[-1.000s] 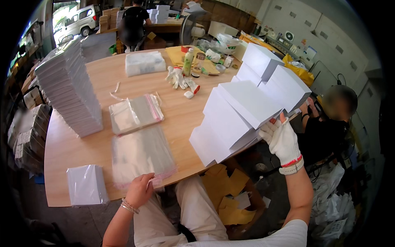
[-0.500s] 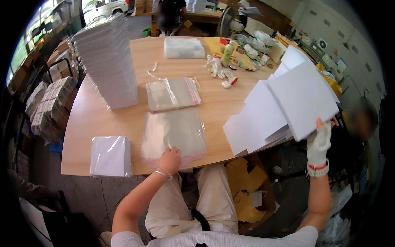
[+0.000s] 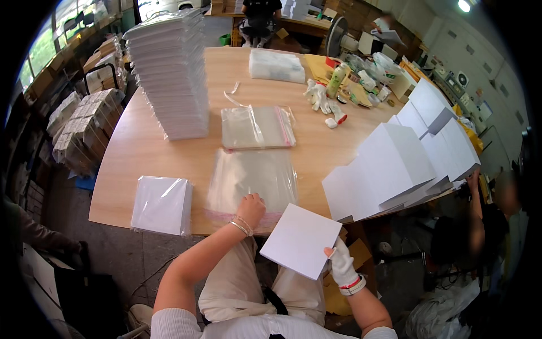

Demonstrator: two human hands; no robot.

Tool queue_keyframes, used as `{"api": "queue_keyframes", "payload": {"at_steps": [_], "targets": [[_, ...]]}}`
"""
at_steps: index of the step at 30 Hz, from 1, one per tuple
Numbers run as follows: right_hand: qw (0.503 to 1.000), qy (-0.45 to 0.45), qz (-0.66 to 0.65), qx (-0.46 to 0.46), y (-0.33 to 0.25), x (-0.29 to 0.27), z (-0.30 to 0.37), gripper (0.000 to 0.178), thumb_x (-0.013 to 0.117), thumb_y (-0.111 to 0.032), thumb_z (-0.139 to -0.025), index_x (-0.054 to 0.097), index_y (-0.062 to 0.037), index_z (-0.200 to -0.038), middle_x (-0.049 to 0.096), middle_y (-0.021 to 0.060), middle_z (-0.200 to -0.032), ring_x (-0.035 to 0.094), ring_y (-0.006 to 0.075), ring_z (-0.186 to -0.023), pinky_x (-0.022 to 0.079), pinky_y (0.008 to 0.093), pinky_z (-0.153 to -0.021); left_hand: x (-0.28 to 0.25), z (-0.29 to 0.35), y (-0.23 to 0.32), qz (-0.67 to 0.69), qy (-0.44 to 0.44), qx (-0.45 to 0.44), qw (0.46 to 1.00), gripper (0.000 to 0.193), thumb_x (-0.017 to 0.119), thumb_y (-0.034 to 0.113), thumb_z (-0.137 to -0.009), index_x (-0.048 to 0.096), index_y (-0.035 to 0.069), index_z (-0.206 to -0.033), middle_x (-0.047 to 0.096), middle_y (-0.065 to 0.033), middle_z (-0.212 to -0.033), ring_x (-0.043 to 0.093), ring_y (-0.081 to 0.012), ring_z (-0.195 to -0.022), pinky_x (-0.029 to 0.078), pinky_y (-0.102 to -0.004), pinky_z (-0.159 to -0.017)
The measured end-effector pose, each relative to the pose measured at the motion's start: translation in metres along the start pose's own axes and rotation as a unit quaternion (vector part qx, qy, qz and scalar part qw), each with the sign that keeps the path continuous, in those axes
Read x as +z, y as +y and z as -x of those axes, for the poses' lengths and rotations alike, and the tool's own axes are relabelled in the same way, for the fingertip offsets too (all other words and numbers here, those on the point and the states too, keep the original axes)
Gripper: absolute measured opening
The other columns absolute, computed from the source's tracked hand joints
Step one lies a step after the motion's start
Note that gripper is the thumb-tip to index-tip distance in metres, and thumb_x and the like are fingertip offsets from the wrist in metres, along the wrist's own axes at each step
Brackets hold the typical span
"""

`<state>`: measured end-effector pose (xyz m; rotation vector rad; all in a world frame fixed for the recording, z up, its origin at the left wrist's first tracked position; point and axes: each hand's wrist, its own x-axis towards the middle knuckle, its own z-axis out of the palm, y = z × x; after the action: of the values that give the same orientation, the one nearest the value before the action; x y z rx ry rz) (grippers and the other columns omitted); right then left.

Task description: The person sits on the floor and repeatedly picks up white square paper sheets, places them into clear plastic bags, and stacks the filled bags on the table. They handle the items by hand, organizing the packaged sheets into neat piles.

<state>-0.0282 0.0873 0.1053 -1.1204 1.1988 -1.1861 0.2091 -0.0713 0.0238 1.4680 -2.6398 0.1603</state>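
Note:
My right hand [image 3: 342, 265], in a white glove, grips a square stack of white paper [image 3: 302, 240] by its right edge, over my lap. The thumb lies on top; the fingers underneath are hidden. My bare left hand [image 3: 251, 209] is closed at the near edge of a pile of clear plastic bags [image 3: 254, 175], its fingers curled onto the top bag. Behind this pile lies a second bundle of clear bags [image 3: 257, 127] with pinkish edges. Tall stacks of white paper [image 3: 389, 164] stand on the table's right side. A wrapped white stack [image 3: 162, 204] lies at the left front.
A tall tower of wrapped stacks [image 3: 172, 79] stands at the left back of the wooden table [image 3: 113, 186]. Gloves [image 3: 319, 96], a spray bottle [image 3: 336, 80] and tape lie at the back right. A person's arm [image 3: 477, 209] reaches to the paper stacks from the right.
My right hand has brought the paper stack from the tall stacks leftward and down, next to the bags. My left hand stays at the bags' near edge. The view has shifted to the right.

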Motion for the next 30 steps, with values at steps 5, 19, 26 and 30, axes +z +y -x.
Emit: {"api": "queue_keyframes", "payload": {"at_steps": [5,19,26,30], "targets": [[0.984,-0.009,-0.120,0.131,0.038,0.006,-0.026,0.064,0.062,-0.036,-0.076,0.039,0.0003,-0.124,0.054,0.0053,-0.103,0.054,0.0122,-0.090,0.046,0.0260,-0.073,0.003,0.000,-0.017,0.249,0.079,-0.115,0.958,0.023,0.050,0.003,-0.075,0.051,-0.001,-0.097,0.056,-0.0157,-0.085,0.055,-0.0301,-0.084,0.046,-0.0408,-0.075],[0.881,0.183,-0.356,0.251,0.036,0.040,-0.057,0.023,0.058,-0.017,-0.080,0.052,-0.0129,-0.101,0.055,-0.0003,-0.086,0.054,0.0136,-0.069,0.046,0.0273,-0.058,-0.046,0.008,-0.030,0.589,-0.066,-0.302,0.747,0.033,0.052,0.026,-0.085,0.060,-0.005,-0.085,0.062,-0.0178,-0.074,0.060,-0.0296,-0.063,0.049,-0.0353,-0.063],[0.897,0.157,-0.360,0.204,0.052,0.035,-0.054,0.020,0.054,-0.018,-0.083,0.050,-0.0144,-0.102,0.046,-0.0025,-0.073,0.042,0.0098,-0.055,0.036,0.0256,-0.048,-0.035,0.023,-0.005,0.545,0.053,-0.242,0.801,0.025,0.050,0.018,-0.085,0.061,-0.004,-0.089,0.064,-0.0173,-0.072,0.063,-0.0239,-0.063,0.049,-0.0317,-0.059],[0.893,0.170,-0.374,0.185,0.048,0.045,-0.038,0.018,0.056,-0.019,-0.083,0.050,-0.0138,-0.099,0.047,-0.0025,-0.074,0.044,0.0118,-0.058,0.038,0.0275,-0.051,-0.025,0.038,0.023,0.520,0.123,-0.270,0.801,0.018,0.051,0.011,-0.084,0.061,-0.003,-0.091,0.064,-0.0162,-0.073,0.063,-0.0236,-0.063,0.048,-0.0310,-0.058]]}}
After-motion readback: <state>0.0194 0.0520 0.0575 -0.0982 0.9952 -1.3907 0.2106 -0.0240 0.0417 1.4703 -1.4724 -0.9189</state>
